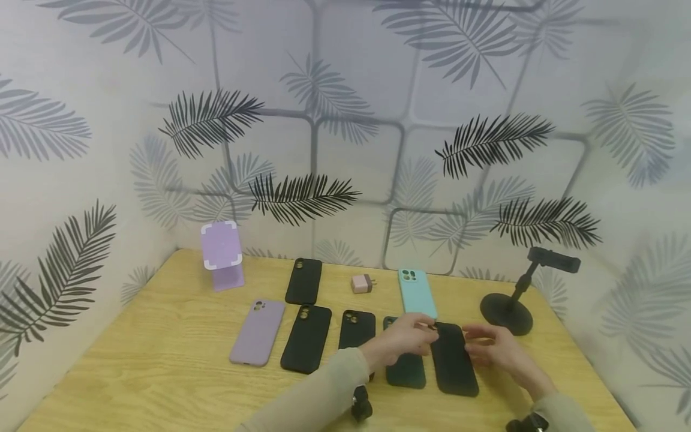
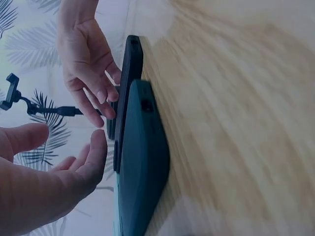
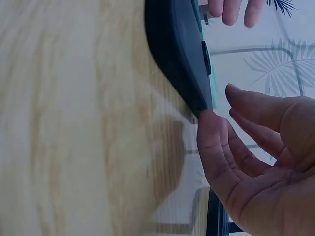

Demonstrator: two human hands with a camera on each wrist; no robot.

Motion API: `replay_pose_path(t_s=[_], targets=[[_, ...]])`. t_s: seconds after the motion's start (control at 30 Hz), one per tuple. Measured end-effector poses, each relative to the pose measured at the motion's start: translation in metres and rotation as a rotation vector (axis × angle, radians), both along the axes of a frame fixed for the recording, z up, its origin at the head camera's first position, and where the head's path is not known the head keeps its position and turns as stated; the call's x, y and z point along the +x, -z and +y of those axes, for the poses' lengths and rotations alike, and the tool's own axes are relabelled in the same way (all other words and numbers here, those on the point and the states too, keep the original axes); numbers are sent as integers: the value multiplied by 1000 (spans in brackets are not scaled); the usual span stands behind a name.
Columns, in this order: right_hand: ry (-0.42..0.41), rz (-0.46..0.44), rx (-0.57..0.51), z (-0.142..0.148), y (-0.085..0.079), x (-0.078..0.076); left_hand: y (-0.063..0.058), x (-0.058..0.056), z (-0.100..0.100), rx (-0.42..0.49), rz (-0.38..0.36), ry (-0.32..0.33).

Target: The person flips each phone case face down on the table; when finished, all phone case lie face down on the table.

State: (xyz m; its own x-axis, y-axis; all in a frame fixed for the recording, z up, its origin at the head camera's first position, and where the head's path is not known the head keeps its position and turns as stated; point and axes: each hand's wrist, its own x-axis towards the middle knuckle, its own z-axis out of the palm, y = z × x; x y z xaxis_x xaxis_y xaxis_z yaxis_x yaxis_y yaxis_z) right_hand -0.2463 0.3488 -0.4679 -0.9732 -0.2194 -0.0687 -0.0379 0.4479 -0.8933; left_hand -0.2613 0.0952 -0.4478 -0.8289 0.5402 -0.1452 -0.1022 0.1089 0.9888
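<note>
A black phone case (image 1: 455,366) lies flat on the wooden table at the right end of the front row. By its upper left corner is my left hand (image 1: 407,341), thumb and fingers apart in the left wrist view. At the case's right edge is my right hand (image 1: 502,351); in the right wrist view its fingertips (image 3: 209,120) touch the edge, while the thumb stands away. Neither hand grips anything. Under my left wrist lies a dark green phone case (image 1: 406,373), partly hidden. A turquoise phone case (image 1: 418,295) lies just behind.
Left of my arm are more black cases (image 1: 306,339) (image 1: 304,282) (image 1: 357,329) and a lilac case (image 1: 258,333). A pink charger plug (image 1: 361,284) lies at the back. A purple stand (image 1: 222,249) stands back left, a black phone holder (image 1: 507,312) at right. The patterned wall (image 1: 356,150) borders the table.
</note>
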Motion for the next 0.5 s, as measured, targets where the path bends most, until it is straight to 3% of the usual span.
replay_pose_path(t_s=[0.2,0.37,0.5], targets=[[41,8,34,-17,-10,-2,-1,-12,-19,21,0,79],[-26,-28,-24,-35,-13,-10,-7,-19,-38,-7,27,160],[-79,-66,-62,-56,-17,-15,-13,-21,-56,-24,48,186]])
